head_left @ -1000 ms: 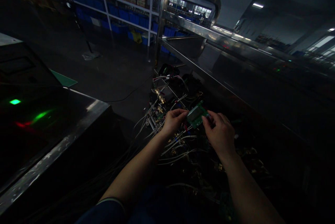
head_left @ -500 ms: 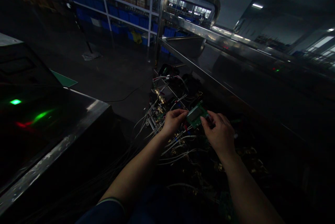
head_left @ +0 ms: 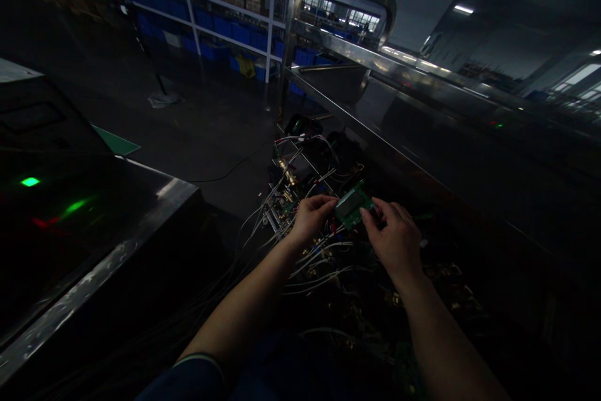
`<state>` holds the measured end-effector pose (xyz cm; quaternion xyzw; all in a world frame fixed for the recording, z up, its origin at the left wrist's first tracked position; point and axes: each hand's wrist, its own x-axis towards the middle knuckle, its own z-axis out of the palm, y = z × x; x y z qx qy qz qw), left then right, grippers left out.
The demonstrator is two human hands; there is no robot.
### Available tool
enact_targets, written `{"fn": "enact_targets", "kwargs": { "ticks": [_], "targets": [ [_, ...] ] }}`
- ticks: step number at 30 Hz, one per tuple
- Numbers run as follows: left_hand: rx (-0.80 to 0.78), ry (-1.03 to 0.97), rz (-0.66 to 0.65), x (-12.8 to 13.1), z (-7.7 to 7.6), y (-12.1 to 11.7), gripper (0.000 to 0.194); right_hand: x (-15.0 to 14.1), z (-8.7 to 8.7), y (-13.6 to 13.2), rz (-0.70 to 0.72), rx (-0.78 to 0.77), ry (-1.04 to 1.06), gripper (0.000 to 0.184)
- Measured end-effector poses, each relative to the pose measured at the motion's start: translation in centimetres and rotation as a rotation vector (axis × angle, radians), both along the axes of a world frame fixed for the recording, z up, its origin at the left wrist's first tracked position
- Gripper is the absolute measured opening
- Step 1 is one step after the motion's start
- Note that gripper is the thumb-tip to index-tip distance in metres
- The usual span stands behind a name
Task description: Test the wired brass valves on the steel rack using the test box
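A small green circuit board (head_left: 350, 206) with a grey rectangular display on its face is held up between my two hands. My left hand (head_left: 310, 219) pinches its left edge between thumb and fingertips. The fingers of my right hand (head_left: 393, 235) are closed on its right edge, the thumb in front. Beneath the board lies a tangle of white wires (head_left: 323, 257) among brass fittings (head_left: 287, 172) and other small parts. Dim light hides most details of these parts.
A metal-edged cabinet with a glowing green light (head_left: 30, 182) stands on the left. A steel cart (head_left: 347, 85) with a curved tube handle runs along the right. Shelving with blue bins (head_left: 225, 29) stands beyond the floor. A thin black cable (head_left: 225, 174) trails across the gap.
Both hands keep nearly the same place and grip on the circuit board. The view has shifted only very slightly.
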<state>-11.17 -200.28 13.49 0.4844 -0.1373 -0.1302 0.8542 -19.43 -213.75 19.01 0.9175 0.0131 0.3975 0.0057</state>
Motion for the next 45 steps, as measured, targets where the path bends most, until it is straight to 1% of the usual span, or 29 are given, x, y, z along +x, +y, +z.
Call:
{"fn": "enact_targets", "kwargs": {
  "ticks": [8, 11, 13, 14, 17, 18, 19, 21, 23, 24, 25, 28, 31, 33, 35, 38, 40, 42, 43, 45],
  "targets": [
    [-0.001, 0.034, -0.011, 0.1, 0.3, 0.2, 0.031, 0.0, 0.1, 0.2, 0.015, 0.04, 0.002, 0.039],
    [-0.002, 0.046, -0.017, 0.0, 0.1, 0.4, 0.032, 0.0, 0.1, 0.2, 0.032, 0.035, 0.006, 0.04],
    [-0.007, 0.043, -0.047, -0.3, -0.6, 0.9, 0.034, 0.0, 0.1, 0.3, 0.054, 0.021, 0.016, 0.039],
    [-0.007, 0.04, -0.08, -0.5, -1.3, 1.3, 0.035, 0.0, 0.0, 0.4, 0.075, 0.01, 0.025, 0.037],
    [0.034, 0.061, -0.195, -0.7, -4.2, 2.7, 0.036, 0.2, -0.4, 0.8, 0.172, -0.049, 0.057, 0.031],
    [0.058, 0.084, -0.199, -0.5, -5.3, 3.1, 0.036, 0.3, -0.6, 1.0, 0.207, -0.071, 0.067, 0.03],
    [0.084, 0.113, -0.158, -0.1, -6.4, 3.5, 0.035, 0.5, -0.8, 1.2, 0.239, -0.093, 0.078, 0.029],
    [0.128, 0.18, 0.017, 1.2, -8.3, 4.1, 0.032, 1.0, -1.1, 1.6, 0.292, -0.134, 0.102, 0.029],
    [0.148, 0.234, 0.199, 3.1, -9.7, 4.5, 0.027, 1.6, -1.2, 2.0, 0.32, -0.171, 0.114, 0.031],
    [0.154, 0.253, 0.257, 4.1, -10.2, 4.6, 0.024, 2.0, -1.2, 2.2, 0.321, -0.186, 0.116, 0.031],
    [0.157, 0.268, 0.291, 5.2, -10.6, 4.6, 0.02, 2.4, -1.1, 2.3, 0.317, -0.198, 0.12, 0.032],
    [0.162, 0.3, 0.34, 7.9, -11.3, 4.2, 0.01, 3.9, -0.8, 2.4, 0.273, -0.21, 0.138, 0.033],
    [0.144, 0.312, 0.355, 9.6, -11.6, 3.6, 0.007, 6.3, -0.1, 2.1, 0.227, -0.162, 0.136, 0.03],
    [0.117, 0.32, 0.348, 10.3, -11.6, 3.2, 0.007, 8.8, 0.6, 1.8, 0.185, -0.103, 0.137, 0.026],
    [0.081, 0.33, 0.334, 10.8, -11.5, 3.1, 0.006, 12.2, 1.5, 1.9, 0.148, -0.06, 0.156, 0.026],
    [0.018, 0.342, 0.316, 11.7, -10.8, 3.2, 0.007, 18.1, 2.9, 2.8, 0.084, -0.026, 0.24, 0.034],
    [-0.026, 0.343, 0.297, 12.6, -9.9, 3.3, 0.009, 21.8, 3.4, 3.4, -0.039, 0.061, 0.338, 0.037],
    [-0.073, 0.343, 0.267, 13.8, -8.5, 3.5, 0.011, 24.6, 3.7, 3.6, -0.165, 0.185, 0.436, 0.033],
    [-0.096, 0.342, 0.25, 14.4, -7.7, 3.5, 0.013, 25.6, 3.7, 3.5, -0.197, 0.24, 0.474, 0.028],
    [-0.142, 0.346, 0.215, 15.7, -5.7, 3.5, 0.017, 26.5, 3.6, 2.9, -0.186, 0.311, 0.507, 0.02]
  ]
}}
